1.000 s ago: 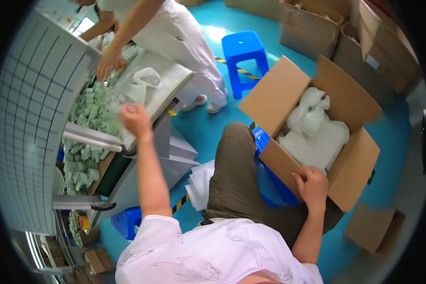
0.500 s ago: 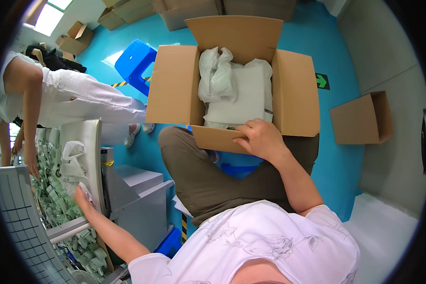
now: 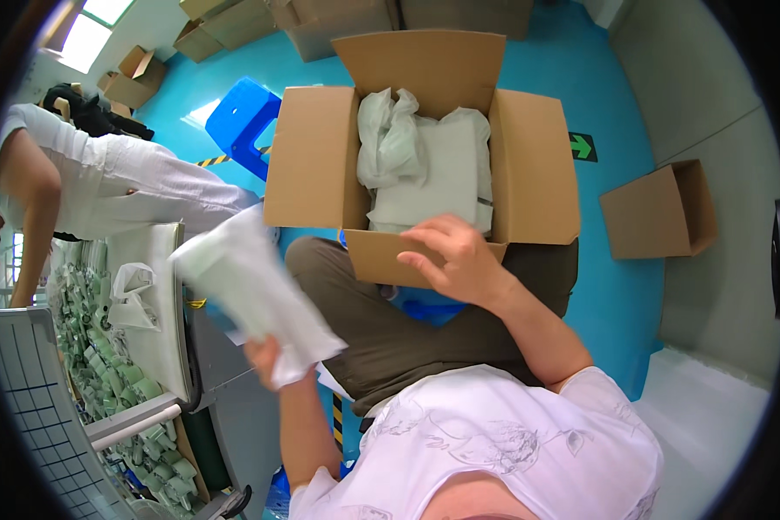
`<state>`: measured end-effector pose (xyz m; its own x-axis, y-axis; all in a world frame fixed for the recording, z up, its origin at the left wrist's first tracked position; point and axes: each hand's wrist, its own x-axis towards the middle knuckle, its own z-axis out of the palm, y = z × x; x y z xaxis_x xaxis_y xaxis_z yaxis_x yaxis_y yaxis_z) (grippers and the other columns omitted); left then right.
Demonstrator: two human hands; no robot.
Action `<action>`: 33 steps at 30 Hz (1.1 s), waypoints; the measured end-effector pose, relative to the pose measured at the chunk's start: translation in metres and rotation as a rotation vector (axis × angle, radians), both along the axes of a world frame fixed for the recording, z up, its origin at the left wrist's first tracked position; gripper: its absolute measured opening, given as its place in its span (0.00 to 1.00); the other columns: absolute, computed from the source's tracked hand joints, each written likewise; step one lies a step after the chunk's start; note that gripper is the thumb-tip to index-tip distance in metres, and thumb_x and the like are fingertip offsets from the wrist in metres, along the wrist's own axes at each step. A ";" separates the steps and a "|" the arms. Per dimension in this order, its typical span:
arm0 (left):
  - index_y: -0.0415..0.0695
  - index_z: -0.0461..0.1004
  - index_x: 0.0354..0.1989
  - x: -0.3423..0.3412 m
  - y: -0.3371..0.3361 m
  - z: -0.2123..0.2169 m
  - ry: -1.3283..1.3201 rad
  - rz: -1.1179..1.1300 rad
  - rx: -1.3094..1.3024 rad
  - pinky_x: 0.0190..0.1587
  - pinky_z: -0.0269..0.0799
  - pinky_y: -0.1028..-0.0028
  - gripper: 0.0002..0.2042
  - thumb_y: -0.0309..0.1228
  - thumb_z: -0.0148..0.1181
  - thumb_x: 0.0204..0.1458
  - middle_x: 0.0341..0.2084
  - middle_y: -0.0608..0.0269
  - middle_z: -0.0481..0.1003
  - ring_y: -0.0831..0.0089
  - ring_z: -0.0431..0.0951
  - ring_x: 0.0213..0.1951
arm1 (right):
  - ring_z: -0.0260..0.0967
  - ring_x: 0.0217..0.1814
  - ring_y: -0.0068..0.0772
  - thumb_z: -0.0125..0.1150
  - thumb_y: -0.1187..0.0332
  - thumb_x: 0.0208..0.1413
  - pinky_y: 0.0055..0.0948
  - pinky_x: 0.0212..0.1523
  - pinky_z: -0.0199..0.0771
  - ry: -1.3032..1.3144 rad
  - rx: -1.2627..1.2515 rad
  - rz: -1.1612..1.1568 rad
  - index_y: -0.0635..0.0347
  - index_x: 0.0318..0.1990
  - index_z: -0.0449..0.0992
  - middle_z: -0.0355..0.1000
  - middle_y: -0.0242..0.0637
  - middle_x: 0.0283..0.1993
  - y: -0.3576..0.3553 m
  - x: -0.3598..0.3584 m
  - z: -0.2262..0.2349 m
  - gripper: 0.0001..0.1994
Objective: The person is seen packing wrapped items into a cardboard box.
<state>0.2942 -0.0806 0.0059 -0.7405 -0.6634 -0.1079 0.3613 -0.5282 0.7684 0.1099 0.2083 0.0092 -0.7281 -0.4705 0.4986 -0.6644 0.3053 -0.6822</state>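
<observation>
My left hand [image 3: 267, 357] grips the lower end of a flat white plastic packet [image 3: 256, 286], smeared by motion, held over my left thigh. In front of me stands an open cardboard box [image 3: 312, 160] with its flaps spread. Inside it lie flat white packets [image 3: 429, 169] and a bunched translucent plastic bag [image 3: 388, 139]. My right hand [image 3: 459, 260] hovers at the box's near flap, fingers apart and nothing in them. Whether its fingertips touch the flap, I cannot tell.
At left, a bench holds many pale green parts [image 3: 113, 364], a white pad [image 3: 169, 321] and a crumpled plastic bag [image 3: 134, 290]. Beyond it a person in white trousers [image 3: 156, 178] leans over. A blue stool [image 3: 238, 121] stands behind; another carton [image 3: 650, 217] sits at right.
My left hand has come from the bench toward the box, bringing the white packet. My right hand has loosened from the near flap and spread its fingers. The other person's arm has shifted.
</observation>
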 end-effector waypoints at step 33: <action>0.38 0.65 0.65 -0.179 0.143 -0.023 -0.063 -1.063 -0.129 0.29 0.80 0.70 0.18 0.30 0.47 0.69 0.38 0.56 0.78 0.70 0.81 0.33 | 0.80 0.30 0.36 0.74 0.53 0.53 0.34 0.30 0.79 -0.934 -0.195 -0.435 0.74 0.34 0.81 0.80 0.46 0.31 0.005 -0.064 0.020 0.24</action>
<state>0.1153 0.0624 -0.0171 -0.9406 0.3090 -0.1408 -0.2778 -0.4619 0.8423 0.0458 0.2131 0.0291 -0.9495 -0.0478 -0.3102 0.2928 0.2213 -0.9302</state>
